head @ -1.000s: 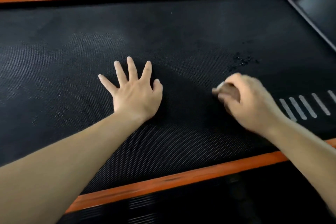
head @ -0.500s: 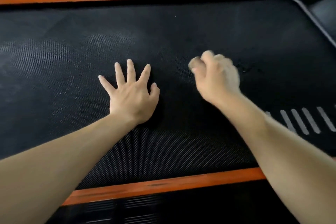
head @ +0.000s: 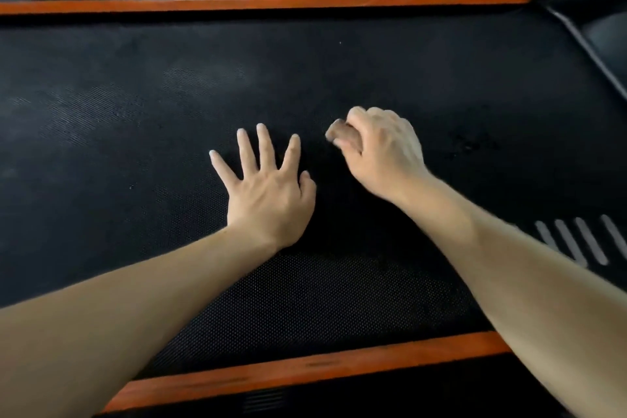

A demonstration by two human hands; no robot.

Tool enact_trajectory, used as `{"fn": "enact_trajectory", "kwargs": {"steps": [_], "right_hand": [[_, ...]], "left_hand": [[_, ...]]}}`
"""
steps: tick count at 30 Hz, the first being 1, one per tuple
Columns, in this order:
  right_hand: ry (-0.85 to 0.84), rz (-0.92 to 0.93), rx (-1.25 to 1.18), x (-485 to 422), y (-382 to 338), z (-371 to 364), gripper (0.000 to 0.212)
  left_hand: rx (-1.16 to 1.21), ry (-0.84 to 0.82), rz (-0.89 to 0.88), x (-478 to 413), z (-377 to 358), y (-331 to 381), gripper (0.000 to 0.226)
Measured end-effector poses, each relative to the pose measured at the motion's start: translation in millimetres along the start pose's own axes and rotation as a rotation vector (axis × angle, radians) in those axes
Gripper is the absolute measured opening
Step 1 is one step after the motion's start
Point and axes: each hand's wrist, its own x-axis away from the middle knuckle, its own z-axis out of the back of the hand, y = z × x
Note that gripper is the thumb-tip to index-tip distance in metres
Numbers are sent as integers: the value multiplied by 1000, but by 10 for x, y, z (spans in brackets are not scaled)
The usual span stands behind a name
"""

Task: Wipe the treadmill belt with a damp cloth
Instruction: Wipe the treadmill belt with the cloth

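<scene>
R hand [head: 383, 153] fisted round brown cloth [head: 342, 135] (soft, light, prob. best gripped bunched) mid treadmill belt [head: 339, 71] — L hand [head: 268, 193] flat beside, fingers spread.

- treadmill belt [head: 339, 78]: black, with a fine dotted weave
- near rail [head: 322, 366] and far rail [head: 237, 5]: orange strips
- stripes [head: 591, 241] on the belt at right: pale grey, slanted, parallel
- cloth [head: 342, 133]: brownish, with a pale edge, blurred
</scene>
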Motion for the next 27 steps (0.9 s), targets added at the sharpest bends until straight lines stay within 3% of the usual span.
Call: {"fn": "enact_trajectory", "kwargs": {"steps": [1,3,5,6,12,14,18,20,24,26,27], "right_hand": [[1,-17,38,-96,75,13,23],[61,-222,121,-412,301,68,18],[95,-410,150,-637,420,97,24],[85,-416,133,-656,370,77,26],[-59,-64,-8,-269,-93,-86,26],[-12,-73,56,-404,116,-80,24],[81,-317,120,-828,583,40,21],[78,-264,78,-751,510,8,17],[-31,40,-61,-408,359,-44,28],[-26,29,-1,-656,567,-15,26],[6,-62,41,-874,689,13,22]], "left_hand": [[0,-1,-6,-5,-3,0,68],[6,-11,-14,-9,12,-3,70],[33,-29,-24,-19,51,-9,65],[54,-37,-34,-28,82,0,64],[150,-39,-89,-298,158,164,59],[190,-14,-28,-428,137,247,55],[134,23,16,-483,17,325,59],[87,44,10,-457,-37,320,63],[62,71,27,-478,-57,329,71],[47,70,24,-484,-56,337,71],[42,68,19,-482,-50,339,70]]}}
